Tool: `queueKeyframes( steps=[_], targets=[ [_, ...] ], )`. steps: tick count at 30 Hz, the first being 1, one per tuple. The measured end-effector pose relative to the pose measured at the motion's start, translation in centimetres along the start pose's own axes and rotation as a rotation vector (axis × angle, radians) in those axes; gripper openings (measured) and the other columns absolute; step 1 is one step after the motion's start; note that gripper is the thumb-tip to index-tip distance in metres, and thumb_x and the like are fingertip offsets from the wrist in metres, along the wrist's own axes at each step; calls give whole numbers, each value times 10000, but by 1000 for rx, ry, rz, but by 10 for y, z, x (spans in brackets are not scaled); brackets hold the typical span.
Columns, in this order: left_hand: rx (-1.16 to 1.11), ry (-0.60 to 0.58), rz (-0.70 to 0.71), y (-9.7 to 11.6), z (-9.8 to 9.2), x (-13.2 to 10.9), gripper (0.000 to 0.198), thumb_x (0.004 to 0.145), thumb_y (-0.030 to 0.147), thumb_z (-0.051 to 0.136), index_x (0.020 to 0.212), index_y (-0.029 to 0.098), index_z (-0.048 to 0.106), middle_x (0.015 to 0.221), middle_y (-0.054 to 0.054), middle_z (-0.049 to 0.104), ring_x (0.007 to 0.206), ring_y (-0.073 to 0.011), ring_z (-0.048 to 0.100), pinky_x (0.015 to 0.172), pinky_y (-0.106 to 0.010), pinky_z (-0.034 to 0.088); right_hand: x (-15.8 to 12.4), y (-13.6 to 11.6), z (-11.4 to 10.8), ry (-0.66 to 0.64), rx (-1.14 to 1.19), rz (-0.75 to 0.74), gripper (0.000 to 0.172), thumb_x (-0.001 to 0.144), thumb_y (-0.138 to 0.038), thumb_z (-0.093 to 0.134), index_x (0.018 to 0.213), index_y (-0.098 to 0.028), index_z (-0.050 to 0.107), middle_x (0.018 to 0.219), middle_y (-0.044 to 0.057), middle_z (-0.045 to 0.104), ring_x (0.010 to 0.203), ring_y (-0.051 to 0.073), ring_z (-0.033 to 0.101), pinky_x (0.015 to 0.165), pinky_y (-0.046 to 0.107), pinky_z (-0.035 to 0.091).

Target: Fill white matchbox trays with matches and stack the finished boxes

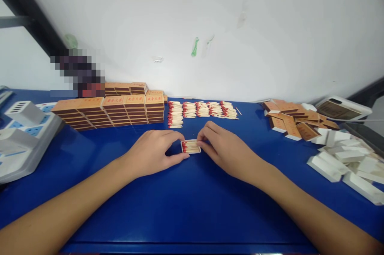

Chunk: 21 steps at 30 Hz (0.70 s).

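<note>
A small white matchbox tray (191,146) filled with red-tipped matches lies on the blue table between my hands. My left hand (157,150) grips its left end, thumb at the near side and fingers at the far side. At the tray's right end, my right hand (220,147) has its thumb and fingertips pinched together against the matches or the rim; whether a match is between them I cannot make out. Behind the tray, loose matches (175,115) lie in several heaps in a row, heads mostly to the left.
Stacked matchboxes (126,111) stand at the left, beside a white power strip (39,143). Orange matchbox sleeves (289,117) and white trays (345,155) lie piled at the right, near a phone case (343,107). A white wall (228,27) closes the back.
</note>
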<state>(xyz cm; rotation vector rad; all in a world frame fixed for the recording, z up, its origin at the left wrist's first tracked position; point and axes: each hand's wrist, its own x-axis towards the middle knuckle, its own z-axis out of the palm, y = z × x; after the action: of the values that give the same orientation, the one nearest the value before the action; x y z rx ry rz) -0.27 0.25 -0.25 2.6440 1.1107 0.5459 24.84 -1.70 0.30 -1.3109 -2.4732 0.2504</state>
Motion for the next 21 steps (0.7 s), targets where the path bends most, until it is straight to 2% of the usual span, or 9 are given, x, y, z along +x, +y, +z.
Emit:
queueKeyframes(
  steps=[5, 11, 14, 17, 21],
  targets=[
    [14, -5, -5, -1, 1, 0, 321, 958, 480, 721, 1155, 228, 748, 614, 68, 474, 532, -132, 480, 577, -271, 342, -1, -2, -1, 8, -16, -54, 78, 1066, -193, 535, 1029, -196, 604, 1037, 71, 634, 892, 214, 653, 743, 336, 513],
    [12, 11, 14, -2, 1, 0, 321, 953, 459, 731, 1162, 217, 745, 626, 66, 468, 553, -135, 499, 573, -267, 353, -4, -7, -5, -40, -37, -101, 119, 1061, -170, 517, 1045, -172, 636, 1064, 88, 635, 865, 202, 641, 751, 334, 517],
    [13, 15, 11, -1, 0, 0, 318, 949, 455, 740, 1154, 213, 749, 622, 69, 454, 547, -130, 495, 563, -264, 348, -4, -3, -9, -5, -34, -98, 122, 1060, -190, 531, 1045, -186, 652, 1038, 75, 649, 869, 199, 640, 748, 322, 496],
    [19, 14, 13, -1, 0, 0, 323, 953, 461, 737, 1161, 215, 750, 605, 74, 439, 526, -124, 477, 563, -264, 349, -2, 20, -15, 81, -53, -9, 103, 1042, -203, 557, 1007, -204, 655, 978, 56, 675, 830, 194, 635, 725, 311, 460],
    [33, 3, 8, 0, -1, -1, 312, 963, 463, 717, 1162, 225, 752, 603, 72, 454, 516, -121, 472, 570, -264, 364, 0, 74, -22, 195, -197, 229, 84, 997, -215, 589, 960, -202, 663, 938, 67, 689, 761, 206, 613, 677, 321, 411]
  ],
)
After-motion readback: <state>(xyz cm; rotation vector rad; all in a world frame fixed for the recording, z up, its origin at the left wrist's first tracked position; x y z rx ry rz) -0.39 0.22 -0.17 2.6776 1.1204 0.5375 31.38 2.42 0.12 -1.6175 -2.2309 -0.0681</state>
